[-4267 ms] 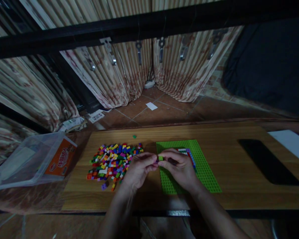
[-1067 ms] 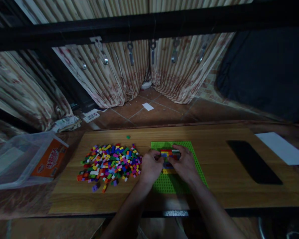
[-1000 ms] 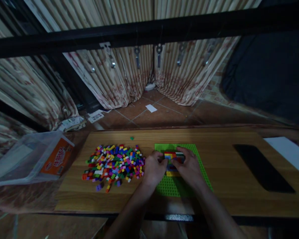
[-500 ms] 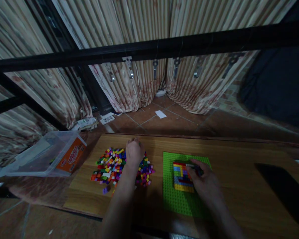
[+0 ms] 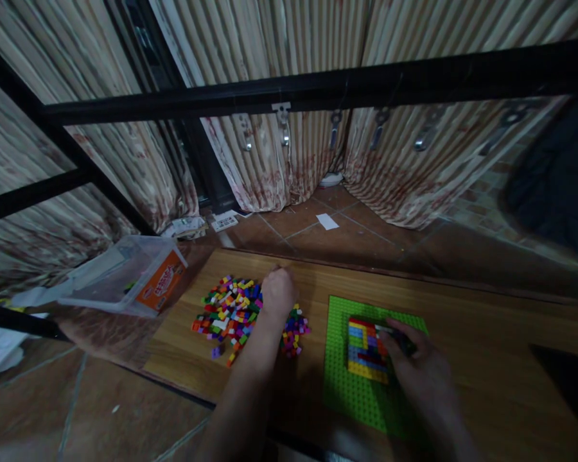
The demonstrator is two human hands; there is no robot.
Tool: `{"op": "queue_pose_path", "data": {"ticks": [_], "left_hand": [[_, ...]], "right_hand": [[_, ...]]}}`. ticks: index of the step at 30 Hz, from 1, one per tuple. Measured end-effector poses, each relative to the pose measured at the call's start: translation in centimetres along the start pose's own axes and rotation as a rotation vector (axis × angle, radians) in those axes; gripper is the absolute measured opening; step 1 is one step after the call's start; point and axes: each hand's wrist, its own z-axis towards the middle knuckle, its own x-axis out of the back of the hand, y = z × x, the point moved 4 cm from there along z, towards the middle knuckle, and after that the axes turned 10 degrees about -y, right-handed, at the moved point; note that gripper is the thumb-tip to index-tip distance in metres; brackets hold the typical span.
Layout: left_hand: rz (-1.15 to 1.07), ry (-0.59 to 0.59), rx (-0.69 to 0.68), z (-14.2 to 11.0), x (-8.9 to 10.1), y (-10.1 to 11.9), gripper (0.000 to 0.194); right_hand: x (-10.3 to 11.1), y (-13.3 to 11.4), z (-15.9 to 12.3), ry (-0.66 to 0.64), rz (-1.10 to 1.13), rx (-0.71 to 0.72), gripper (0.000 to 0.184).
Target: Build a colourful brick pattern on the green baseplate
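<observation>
My left hand (image 5: 278, 294) is closed, fingers curled down, at the far right side of a loose pile of small colourful toy bricks (image 5: 241, 301). Whatever its fingers hold is hidden. On the green baseplate (image 5: 349, 391) stands a flat block of built-up bricks (image 5: 361, 346) in red, yellow, blue and orange rows. My right hand (image 5: 421, 366) reaches over the block's right side, its thumb close to the bricks. Between its thumb and fingers shows a small dark piece (image 5: 405, 343), too dim to name exactly.
The wooden table (image 5: 462, 321) bears a flat black object (image 5: 566, 378) at the right. A clear plastic box (image 5: 110, 298) with an orange label stands left of the table. A dark metal bar (image 5: 313, 90) with hanging hooks crosses before striped curtains (image 5: 313, 38).
The view has shifted, so the whole scene sits further right. Both hands stay at the same places, the left by the brick pile and the right at the built block.
</observation>
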Motion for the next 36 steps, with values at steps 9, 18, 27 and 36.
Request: {"op": "queue_pose_path", "data": {"ticks": [9, 18, 27, 36], "left_hand": [[-0.088, -0.138, -0.125, -5.4, 3.6, -2.6, 0.029], [-0.100, -0.077, 0.016, -5.1, 4.6, -8.0, 0.039], [0.039, -0.184, -0.136, -1.9, 3.4, -7.6, 0.041], [-0.038, -0.166, -0.112, -2.6, 4.5, -8.3, 0.035]], "right_hand": [[-0.5, -0.6, 0.0, -0.028, -0.033, 0.053, 0.052], [-0.6, -0.8, 0.3, -0.039, -0.100, 0.013, 0.054], [-0.7, -0.7, 0.6, -0.016, -0.114, 0.038, 0.050], [-0.3, -1.3, 0.2, 0.038, -0.048, 0.055, 0.050]]}}
